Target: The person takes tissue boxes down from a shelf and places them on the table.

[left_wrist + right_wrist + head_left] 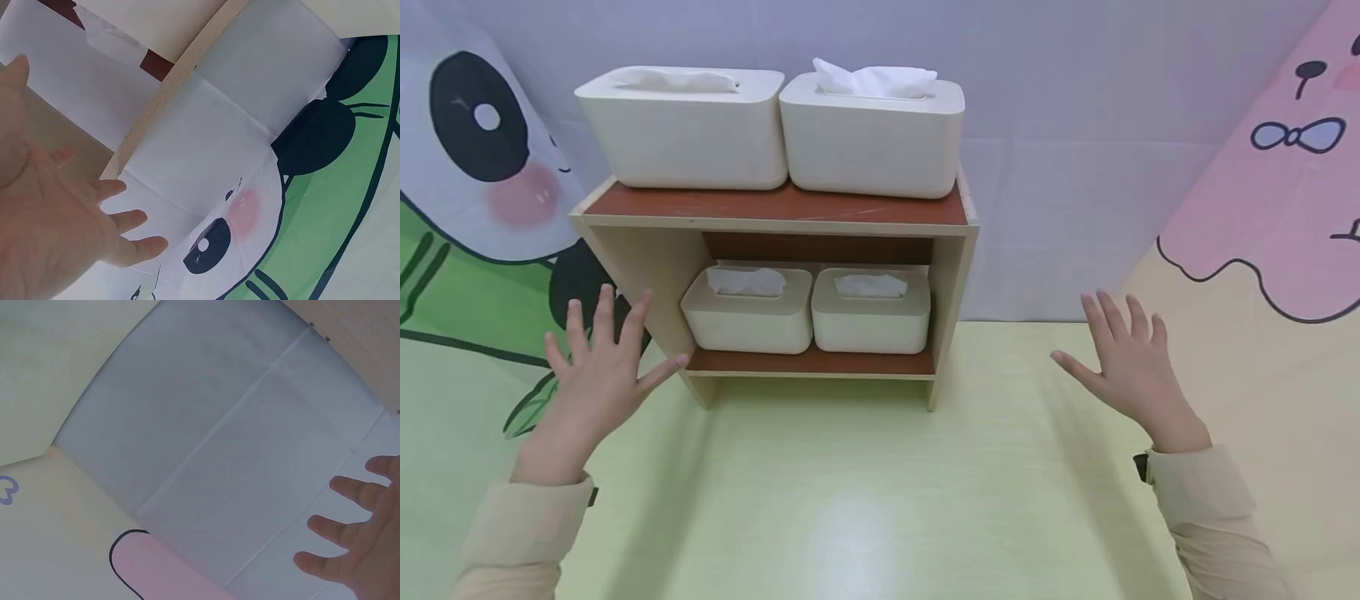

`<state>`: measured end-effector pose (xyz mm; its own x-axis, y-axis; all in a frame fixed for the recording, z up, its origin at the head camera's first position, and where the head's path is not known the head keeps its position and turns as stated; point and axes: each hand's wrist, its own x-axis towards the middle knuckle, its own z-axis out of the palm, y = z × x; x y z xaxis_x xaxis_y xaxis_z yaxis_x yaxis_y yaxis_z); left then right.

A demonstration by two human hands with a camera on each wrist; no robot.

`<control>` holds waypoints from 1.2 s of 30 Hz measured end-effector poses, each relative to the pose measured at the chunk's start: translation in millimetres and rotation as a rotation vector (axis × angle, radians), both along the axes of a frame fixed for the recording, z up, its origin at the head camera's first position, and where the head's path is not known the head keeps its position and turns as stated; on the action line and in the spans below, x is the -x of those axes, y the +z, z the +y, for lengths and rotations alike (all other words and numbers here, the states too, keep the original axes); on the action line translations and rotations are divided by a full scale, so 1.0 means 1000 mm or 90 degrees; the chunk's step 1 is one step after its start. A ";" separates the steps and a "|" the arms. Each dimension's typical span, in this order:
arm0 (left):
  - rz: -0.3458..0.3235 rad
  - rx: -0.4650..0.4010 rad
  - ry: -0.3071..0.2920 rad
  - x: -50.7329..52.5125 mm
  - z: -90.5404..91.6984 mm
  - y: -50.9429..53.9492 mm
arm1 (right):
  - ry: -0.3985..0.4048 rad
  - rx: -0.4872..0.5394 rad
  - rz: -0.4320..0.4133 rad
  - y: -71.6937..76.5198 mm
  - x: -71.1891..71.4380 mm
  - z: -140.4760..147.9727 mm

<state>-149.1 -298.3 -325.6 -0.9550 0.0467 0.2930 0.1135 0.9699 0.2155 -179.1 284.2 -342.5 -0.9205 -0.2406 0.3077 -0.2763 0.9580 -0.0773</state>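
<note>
My left hand (597, 385) hovers with fingers spread in front of the left side of a wooden shelf (782, 223), holding nothing. To the right of the shelf, my right hand (1131, 371) is raised above the table, its fingers also spread and nothing in them. Two cream tissue boxes, a left one (688, 143) and a right one (872, 148), stand side by side on the top board. Below, the lower board carries another pair, a left tissue box (748, 321) and a right tissue box (871, 321). White tissue shows at each slot.
The shelf stands at the back of a pale yellow-green table (850, 483). Behind it hangs a light sheet (1075, 150). Cartoon-printed cloths, one with a panda (527, 204) and one with a pink figure (1292, 225), flank the table.
</note>
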 end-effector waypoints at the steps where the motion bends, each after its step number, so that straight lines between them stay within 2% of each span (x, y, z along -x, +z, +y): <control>1: 0.012 -0.001 0.000 0.000 0.000 0.002 | 0.004 0.000 0.008 0.003 0.001 -0.003; 9: 0.146 0.013 0.006 0.002 0.003 0.016 | 0.037 -0.009 0.061 0.022 0.013 -0.027; 13: 0.173 0.007 0.000 0.004 0.004 0.025 | 0.056 -0.014 0.087 0.031 0.020 -0.036; 16: 0.212 0.011 -0.008 0.007 0.006 0.030 | 0.072 -0.010 0.104 0.039 0.024 -0.043; 20: 0.308 0.026 -0.022 0.012 0.008 0.039 | 0.097 0.001 0.121 0.052 0.030 -0.055; 23: 0.350 0.024 -0.029 0.015 0.009 0.047 | 0.114 0.002 0.125 0.062 0.033 -0.065; 29: 0.329 0.024 -0.037 0.020 0.006 0.064 | 0.139 -0.001 0.137 0.077 0.041 -0.087; 36: 0.304 0.009 -0.015 0.031 -0.002 0.072 | 0.152 -0.009 0.172 0.091 0.049 -0.107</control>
